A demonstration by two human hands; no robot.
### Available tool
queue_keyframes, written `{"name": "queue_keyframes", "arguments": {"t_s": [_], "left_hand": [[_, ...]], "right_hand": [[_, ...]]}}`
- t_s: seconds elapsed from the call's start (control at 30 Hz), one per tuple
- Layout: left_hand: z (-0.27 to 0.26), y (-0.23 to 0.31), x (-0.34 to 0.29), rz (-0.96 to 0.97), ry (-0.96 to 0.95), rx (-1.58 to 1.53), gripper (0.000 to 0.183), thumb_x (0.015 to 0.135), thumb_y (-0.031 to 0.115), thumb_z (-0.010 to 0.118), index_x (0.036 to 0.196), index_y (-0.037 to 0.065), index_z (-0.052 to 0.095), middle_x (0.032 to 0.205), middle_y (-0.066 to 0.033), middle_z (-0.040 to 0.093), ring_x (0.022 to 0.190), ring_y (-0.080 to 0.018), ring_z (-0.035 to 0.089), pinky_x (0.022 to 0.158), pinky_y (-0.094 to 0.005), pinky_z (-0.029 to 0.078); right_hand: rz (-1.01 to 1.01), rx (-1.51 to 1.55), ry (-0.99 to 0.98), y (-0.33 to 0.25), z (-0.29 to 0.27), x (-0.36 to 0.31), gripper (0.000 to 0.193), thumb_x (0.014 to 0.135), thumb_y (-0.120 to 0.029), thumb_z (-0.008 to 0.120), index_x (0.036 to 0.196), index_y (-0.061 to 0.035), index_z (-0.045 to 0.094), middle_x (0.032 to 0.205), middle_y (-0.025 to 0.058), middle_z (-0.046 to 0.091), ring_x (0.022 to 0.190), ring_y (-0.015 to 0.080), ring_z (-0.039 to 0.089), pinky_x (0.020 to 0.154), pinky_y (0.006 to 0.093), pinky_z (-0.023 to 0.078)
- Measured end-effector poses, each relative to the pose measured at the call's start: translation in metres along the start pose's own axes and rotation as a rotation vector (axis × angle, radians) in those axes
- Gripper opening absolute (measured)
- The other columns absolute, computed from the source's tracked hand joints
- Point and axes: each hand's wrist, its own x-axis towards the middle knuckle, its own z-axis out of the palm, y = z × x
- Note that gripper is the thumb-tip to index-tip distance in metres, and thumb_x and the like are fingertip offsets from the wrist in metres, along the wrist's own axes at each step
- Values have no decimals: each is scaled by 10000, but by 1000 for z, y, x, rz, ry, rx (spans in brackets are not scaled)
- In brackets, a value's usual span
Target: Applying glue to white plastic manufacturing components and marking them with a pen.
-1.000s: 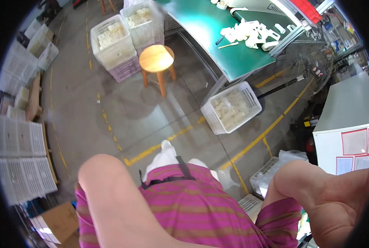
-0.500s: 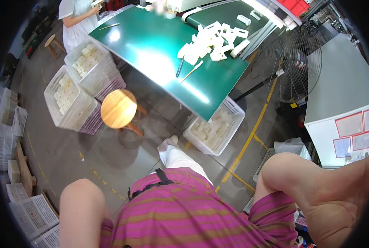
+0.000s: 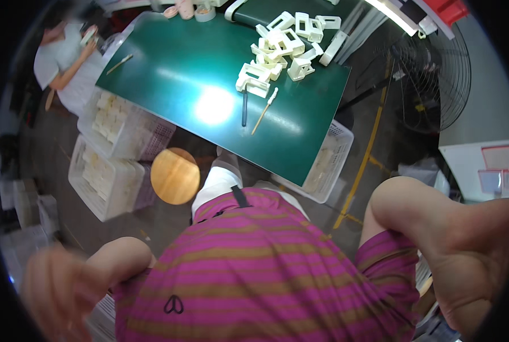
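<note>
My left hand [image 3: 57,293] is raised at the lower left, smeared by motion; its fingers cannot be made out clearly. At the right rim my right hand [image 3: 471,273] shows its wrist and heel of the palm, with the fingers hidden. Neither hand touches the green table [image 3: 169,85] in front of me. On it lies a heap of off-white plastic frames [image 3: 280,45]. Just in front of the heap are a dark pen-like tool [image 3: 244,108] and a thin wooden stick with a white tip [image 3: 264,112]. Another slim stick [image 3: 119,64] rests near the table's left edge.
A round wooden stool [image 3: 175,175] stands left of my legs. Beyond it are crates [image 3: 103,199] of white parts. Another white crate [image 3: 334,165] sits partly under the table's right corner. A floor fan [image 3: 428,80] stands at right. A person [image 3: 72,68] holds a white part at far left.
I have moved closer to the table, my legs now at its near edge. My left hand has come up into view at the lower left. The right arm stays raised.
</note>
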Motion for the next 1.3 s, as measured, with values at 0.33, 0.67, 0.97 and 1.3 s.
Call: {"name": "queue_keyframes", "arguments": {"t_s": [0.33, 0.67, 0.97, 1.3], "left_hand": [[-324, -191, -149, -853, -922, 1114, 223, 821, 70, 606, 1044, 80, 615, 991, -123, 649, 862, -366, 591, 716, -458, 480], [-456, -199, -216, -568, -1882, 815, 579, 828, 351, 600, 1368, 168, 493, 1441, -106, 451, 1371, -322, 362, 1137, -553, 236], [-467, -198, -236, -425, -1978, 928, 871, 601, 525, 735, 1378, 224, 483, 1477, -68, 403, 1405, -308, 300, 1132, -561, 234], [-489, -188, -249, -549, -1551, 709, 613, 831, 378, 562, 1408, 188, 481, 1495, -91, 417, 1378, -313, 372, 1122, -558, 222]], "right_hand": [[763, -128, -476, 75, 136, -172, 346, 692, -33, 698, 1022, -126, 647, 957, 22, 650, 783, 214, 637, 665, 362, 474], [856, -709, -1074, 36, 208, -433, 209, 796, -175, 566, 985, -99, 611, 934, 23, 602, 807, 163, 583, 658, 297, 423], [406, -695, -1020, 51, 226, -456, 103, 750, -218, 574, 751, -123, 535, 774, -11, 555, 756, 149, 565, 645, 303, 405], [1043, -1173, -766, 7, 267, -403, 217, 752, -206, 670, 955, -139, 631, 883, 2, 651, 745, 215, 626, 687, 366, 472]]}}
